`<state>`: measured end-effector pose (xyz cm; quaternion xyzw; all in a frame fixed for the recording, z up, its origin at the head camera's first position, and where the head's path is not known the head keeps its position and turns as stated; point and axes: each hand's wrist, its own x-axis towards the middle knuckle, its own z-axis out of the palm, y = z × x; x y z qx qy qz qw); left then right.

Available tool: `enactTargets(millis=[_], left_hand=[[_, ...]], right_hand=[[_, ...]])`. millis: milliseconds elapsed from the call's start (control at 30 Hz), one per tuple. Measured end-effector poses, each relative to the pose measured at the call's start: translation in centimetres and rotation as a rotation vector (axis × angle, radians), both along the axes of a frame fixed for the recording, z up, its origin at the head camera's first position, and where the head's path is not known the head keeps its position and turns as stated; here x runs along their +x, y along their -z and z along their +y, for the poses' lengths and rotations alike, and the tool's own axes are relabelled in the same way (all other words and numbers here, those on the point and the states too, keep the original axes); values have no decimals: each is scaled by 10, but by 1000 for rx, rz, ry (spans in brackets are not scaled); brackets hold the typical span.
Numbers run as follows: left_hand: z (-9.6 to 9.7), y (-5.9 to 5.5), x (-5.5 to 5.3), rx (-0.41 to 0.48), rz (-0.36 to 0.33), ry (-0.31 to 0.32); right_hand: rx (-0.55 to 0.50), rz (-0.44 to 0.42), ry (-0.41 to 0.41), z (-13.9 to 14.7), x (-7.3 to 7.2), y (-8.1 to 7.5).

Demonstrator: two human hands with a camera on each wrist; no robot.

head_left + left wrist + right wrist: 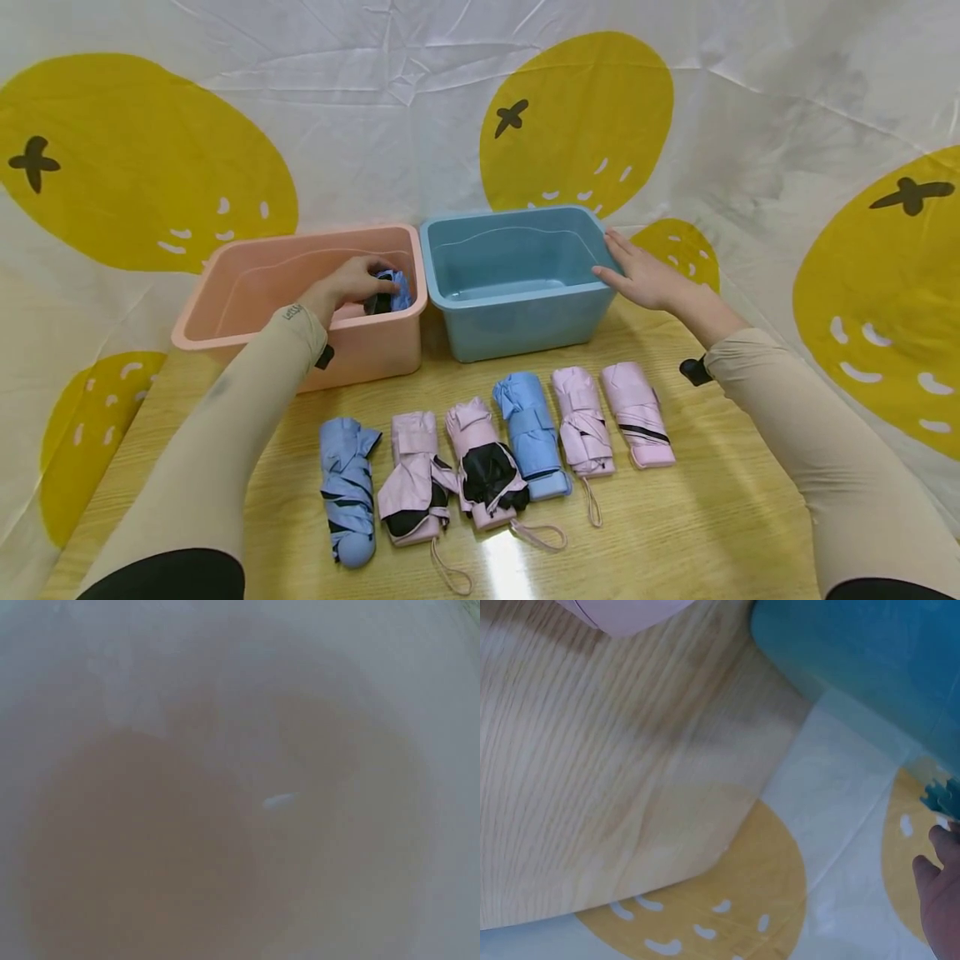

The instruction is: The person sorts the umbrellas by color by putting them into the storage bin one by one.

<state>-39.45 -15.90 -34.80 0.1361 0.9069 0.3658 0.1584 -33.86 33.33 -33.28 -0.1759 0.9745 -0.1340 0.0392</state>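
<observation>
- We are gripping a folded blue umbrella with our left hand, inside the pink bin.
- We are resting our right hand, fingers spread, against the blue bin just left of it.
- Six more umbrellas are lying on the table, nearer us than either hand.

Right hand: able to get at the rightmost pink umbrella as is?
Probably yes: the right hand holds no umbrella and is at the rim of the blue bin; the pink umbrella lies nearby, uncovered.
</observation>
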Motion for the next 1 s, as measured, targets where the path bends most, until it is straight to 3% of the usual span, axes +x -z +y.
enactTargets(millis=[200, 400, 633, 1000], left_hand=[[-2, 0, 1, -50, -18, 26], [-3, -2, 5, 0, -44, 48], [-5, -3, 6, 22, 5, 34], [3, -20, 29, 131, 70, 11]], right_hand=[[-7, -8, 0, 0, 3, 0], [-7, -11, -2, 0, 4, 0], [-10, -11, -8, 0, 4, -2], [-33, -1, -16, 0, 5, -1]])
